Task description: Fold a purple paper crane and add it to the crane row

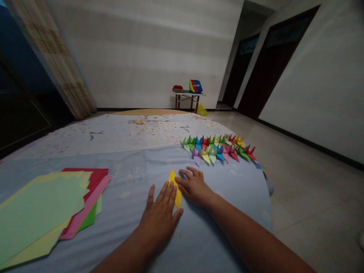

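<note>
A narrow yellow folded paper lies on the pale blue sheet between my two hands. My left hand rests flat with its fingers spread, pressing against the paper's lower part. My right hand lies to the right, with its fingers and thumb against the paper's upper part. To the left, a loose stack of coloured paper sheets shows green, yellow, pink and red. A long cluster of multicoloured origami cranes stands beyond my right hand.
The sheet-covered surface ends in a curved edge at the right, above a tiled floor. A small folding table with a colourful box stands by the far wall, a yellow bag beside it. A curtain hangs at the left.
</note>
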{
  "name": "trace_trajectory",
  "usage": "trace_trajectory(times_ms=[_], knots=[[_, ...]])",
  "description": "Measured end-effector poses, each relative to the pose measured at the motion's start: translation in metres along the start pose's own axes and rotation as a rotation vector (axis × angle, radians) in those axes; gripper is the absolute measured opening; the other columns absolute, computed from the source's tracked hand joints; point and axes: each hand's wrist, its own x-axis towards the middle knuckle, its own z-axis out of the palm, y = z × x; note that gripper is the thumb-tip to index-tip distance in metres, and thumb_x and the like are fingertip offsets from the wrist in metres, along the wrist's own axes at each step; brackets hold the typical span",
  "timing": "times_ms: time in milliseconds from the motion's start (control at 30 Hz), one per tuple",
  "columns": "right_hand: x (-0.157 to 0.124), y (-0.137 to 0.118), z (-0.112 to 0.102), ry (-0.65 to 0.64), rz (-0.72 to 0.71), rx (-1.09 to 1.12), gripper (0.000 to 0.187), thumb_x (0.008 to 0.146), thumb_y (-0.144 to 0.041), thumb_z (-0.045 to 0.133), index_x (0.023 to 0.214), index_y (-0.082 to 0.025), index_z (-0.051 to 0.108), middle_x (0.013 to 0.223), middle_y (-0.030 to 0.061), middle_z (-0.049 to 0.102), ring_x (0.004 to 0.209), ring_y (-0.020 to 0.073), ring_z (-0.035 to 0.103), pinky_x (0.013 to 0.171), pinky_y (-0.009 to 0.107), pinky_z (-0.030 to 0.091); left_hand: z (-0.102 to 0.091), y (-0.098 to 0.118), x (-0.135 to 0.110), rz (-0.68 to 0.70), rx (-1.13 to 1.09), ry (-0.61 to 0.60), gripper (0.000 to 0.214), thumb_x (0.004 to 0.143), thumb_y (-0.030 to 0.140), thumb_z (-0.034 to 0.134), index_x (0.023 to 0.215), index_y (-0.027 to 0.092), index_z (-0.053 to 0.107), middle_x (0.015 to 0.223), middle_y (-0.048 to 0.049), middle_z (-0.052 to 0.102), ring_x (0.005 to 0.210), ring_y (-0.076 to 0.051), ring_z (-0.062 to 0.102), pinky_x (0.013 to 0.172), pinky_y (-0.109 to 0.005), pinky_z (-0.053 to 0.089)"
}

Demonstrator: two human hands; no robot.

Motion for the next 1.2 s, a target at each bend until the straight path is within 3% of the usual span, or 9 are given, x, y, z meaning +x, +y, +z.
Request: trace_trajectory(times_ms=[300, 467, 800, 900, 1000, 1200], knots=[[0.021, 0.0, 0.001, -0.112, 0.054, -0.086, 0.042, 0.092, -0.045, 0.031, 0.132, -0.038, 0.039, 0.145, 0.0025, 0.032, 0.132, 0.0307, 0.016, 0.098, 0.053, 0.019, 0.005, -0.007, -0.002, 0.067, -0.053, -0.048, 0.066, 0.088, 0.051, 0.029, 0.142, 0.013, 0.023, 0.148, -0.0127, 0.022, 0.137, -0.027, 0.016, 0.108, -0.058, -0.003], [0.029, 0.002, 0.004, -0.113, 0.086, -0.087, 0.042, 0.092, -0.046, 0.028, 0.132, -0.041, 0.038, 0.144, 0.0022, 0.032, 0.131, 0.0309, 0.018, 0.097, 0.053, 0.02, 0.004, -0.006, -0.003, 0.084, -0.043, -0.032, 0.065, 0.088, 0.05, 0.031, 0.142, 0.014, 0.024, 0.148, -0.0131, 0.021, 0.138, -0.027, 0.013, 0.108, -0.059, -0.005], [0.026, 0.001, 0.007, -0.062, 0.069, -0.075, 0.042, 0.092, -0.045, 0.029, 0.133, -0.039, 0.038, 0.142, 0.0043, 0.036, 0.131, 0.0315, 0.021, 0.096, 0.052, 0.023, -0.036, 0.041, -0.032, 0.087, -0.08, -0.298, 0.07, 0.086, 0.056, 0.032, 0.136, 0.007, 0.036, 0.143, -0.0187, 0.028, 0.136, -0.029, 0.019, 0.111, -0.056, 0.007], [0.027, 0.001, 0.009, -0.046, 0.069, -0.075, 0.042, 0.092, -0.044, 0.031, 0.132, -0.039, 0.039, 0.141, 0.0052, 0.038, 0.13, 0.0316, 0.022, 0.096, 0.052, 0.023, -0.04, 0.042, -0.026, 0.031, -0.084, -0.216, 0.066, 0.087, 0.055, 0.031, 0.136, 0.011, 0.037, 0.141, -0.0164, 0.035, 0.134, -0.03, 0.026, 0.11, -0.057, 0.005], [0.026, 0.002, 0.01, -0.013, 0.065, -0.063, 0.041, 0.091, -0.043, 0.033, 0.131, -0.039, 0.041, 0.139, 0.0054, 0.04, 0.13, 0.0311, 0.023, 0.096, 0.052, 0.023, -0.031, 0.032, -0.014, -0.066, -0.054, -0.101, 0.063, 0.088, 0.053, 0.032, 0.136, 0.012, 0.039, 0.142, -0.0157, 0.035, 0.134, -0.029, 0.027, 0.11, -0.057, 0.005], [0.024, 0.002, 0.007, 0.105, 0.025, -0.013, 0.047, 0.087, -0.049, 0.043, 0.132, -0.039, 0.039, 0.144, 0.0052, 0.031, 0.132, 0.0298, 0.019, 0.1, 0.05, 0.019, -0.005, 0.017, -0.004, -0.071, -0.026, -0.066, 0.062, 0.087, 0.052, 0.037, 0.134, 0.013, 0.042, 0.141, -0.0169, 0.036, 0.133, -0.029, 0.028, 0.109, -0.058, 0.005]])
